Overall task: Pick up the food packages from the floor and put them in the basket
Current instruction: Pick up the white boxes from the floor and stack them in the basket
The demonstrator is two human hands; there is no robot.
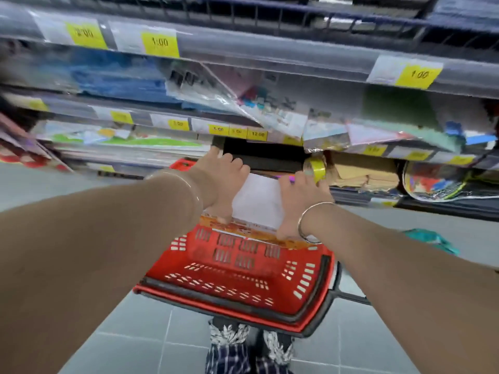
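A red plastic basket [237, 282] with a black rim stands on the grey tiled floor in front of me. Both my hands hold one flat package [258, 201], white on its upper face with an orange printed edge, over the far end of the basket. My left hand [221, 182] grips its left side. My right hand [299, 203] grips its right side. A bangle sits on each wrist. The package's far end is hidden behind my fingers.
Store shelves [243, 55] with yellow price tags and bagged goods rise right behind the basket. A yellow tape roll [317, 168] hangs beside my right hand. A teal item [432, 240] lies on the floor at right. My feet [251, 346] are below the basket.
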